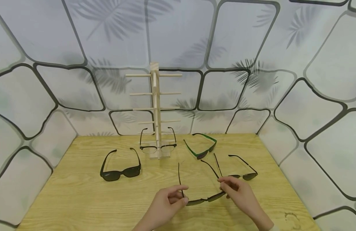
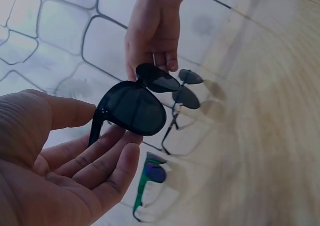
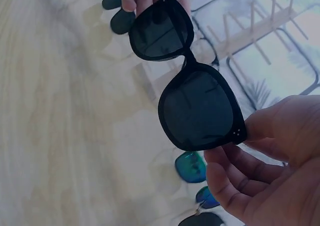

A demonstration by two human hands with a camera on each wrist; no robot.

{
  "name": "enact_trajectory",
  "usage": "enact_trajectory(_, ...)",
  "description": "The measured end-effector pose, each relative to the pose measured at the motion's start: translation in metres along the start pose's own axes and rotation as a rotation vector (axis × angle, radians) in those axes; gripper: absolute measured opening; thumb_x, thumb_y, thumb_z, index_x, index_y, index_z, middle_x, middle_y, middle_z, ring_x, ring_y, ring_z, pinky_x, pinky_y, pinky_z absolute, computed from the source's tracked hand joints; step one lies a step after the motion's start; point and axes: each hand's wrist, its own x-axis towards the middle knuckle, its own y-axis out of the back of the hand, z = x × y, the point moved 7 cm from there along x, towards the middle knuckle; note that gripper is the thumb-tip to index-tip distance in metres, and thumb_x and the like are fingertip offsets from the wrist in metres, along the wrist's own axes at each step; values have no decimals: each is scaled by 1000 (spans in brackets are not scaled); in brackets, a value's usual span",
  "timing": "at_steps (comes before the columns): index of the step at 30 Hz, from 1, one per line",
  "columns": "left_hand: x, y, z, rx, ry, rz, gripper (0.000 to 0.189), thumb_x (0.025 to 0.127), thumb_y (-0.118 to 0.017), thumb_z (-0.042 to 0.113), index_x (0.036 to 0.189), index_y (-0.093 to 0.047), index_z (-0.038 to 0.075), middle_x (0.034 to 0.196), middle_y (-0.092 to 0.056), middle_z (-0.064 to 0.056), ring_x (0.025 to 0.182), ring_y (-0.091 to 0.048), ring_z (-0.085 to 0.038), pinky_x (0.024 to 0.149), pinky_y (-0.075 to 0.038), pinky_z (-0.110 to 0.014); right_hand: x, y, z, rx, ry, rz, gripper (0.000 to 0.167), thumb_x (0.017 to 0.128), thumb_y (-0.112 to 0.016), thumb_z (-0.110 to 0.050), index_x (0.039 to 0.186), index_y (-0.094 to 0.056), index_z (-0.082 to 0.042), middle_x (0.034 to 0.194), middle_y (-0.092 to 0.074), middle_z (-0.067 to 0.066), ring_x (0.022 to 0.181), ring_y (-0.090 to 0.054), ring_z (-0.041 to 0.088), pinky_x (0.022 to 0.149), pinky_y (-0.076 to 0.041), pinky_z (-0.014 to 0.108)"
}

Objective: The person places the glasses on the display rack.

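A pair of black sunglasses (image 1: 195,202) is held between both hands over the front of the table, arms unfolded and pointing toward the back. My left hand (image 1: 168,202) pinches the frame at its left hinge corner, thumb and fingers on either side. At the opposite corner, my right hand (image 1: 240,194) grips the frame near the other hinge. Both dark lenses (image 3: 200,110) face the right wrist camera, with small pale dots at the outer corner. In the left wrist view the same sunglasses (image 2: 134,108) appear from the left end.
A wooden glasses rack (image 1: 156,106) stands at the back, with clear-lens glasses (image 1: 149,149) on its lowest pegs. Black sunglasses (image 1: 112,175) lie left on the wooden table (image 1: 79,199). Green-armed sunglasses (image 1: 202,155) and thin-framed sunglasses (image 1: 249,176) lie to the right. Patterned walls surround the table.
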Motion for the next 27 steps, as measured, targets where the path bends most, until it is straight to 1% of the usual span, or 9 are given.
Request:
enact_trajectory(2,0,5,6,10,-21,13,42,103,-71,20,142,-65,6,111,-77,-13,100,-78,-22,82,-62,-24,1,1,-6,-3,1,18,29,105,-67,-21,126,-73,-2,104,-76,19,80,-71,12,69,-62,34)
enact_trajectory(4,0,10,12,18,-39,25,44,103,-71,21,144,-64,7,114,-77,-14,102,-78,-19,84,-62,-25,2,1,-12,1,-12,38,26,104,-68,-21,124,-75,-6,103,-77,17,80,-71,12,70,-63,34)
enact_trajectory(6,0,15,18,25,-58,40,45,104,-70,23,146,-63,8,118,-77,-14,106,-78,-20,87,-62,-26,2,1,-18,8,2,56,24,104,-69,-21,123,-75,-7,101,-77,14,80,-71,13,70,-63,35)
enact_trajectory(11,-1,26,31,53,-109,108,45,103,-70,25,146,-64,10,124,-76,-16,112,-76,-23,91,-61,-26,6,2,-34,29,49,80,25,105,-68,-20,124,-75,-6,99,-77,7,80,-71,10,69,-62,33)
enact_trajectory(15,-1,35,40,68,-144,157,44,104,-70,26,144,-65,9,125,-76,-16,112,-76,-25,91,-61,-25,10,2,-45,49,52,102,27,105,-68,-23,127,-74,-7,101,-77,7,80,-70,11,69,-61,30)
enact_trajectory(18,-2,41,47,62,-166,177,45,103,-70,25,145,-65,8,125,-76,-16,113,-76,-26,90,-61,-25,13,2,-53,67,49,119,28,105,-68,-25,127,-74,-8,102,-77,7,79,-70,11,69,-61,29)
enact_trajectory(22,-3,48,54,74,-192,189,46,103,-70,24,145,-64,8,125,-76,-15,112,-76,-24,89,-61,-23,15,1,-64,73,80,129,27,105,-69,-23,127,-75,-8,101,-77,8,76,-69,10,68,-60,28)
enact_trajectory(27,-4,56,62,124,-217,207,46,103,-71,24,146,-64,10,125,-77,-13,108,-78,-19,86,-61,-24,17,-1,-76,70,100,134,27,105,-69,-23,126,-76,-9,100,-77,8,73,-68,13,67,-59,28)
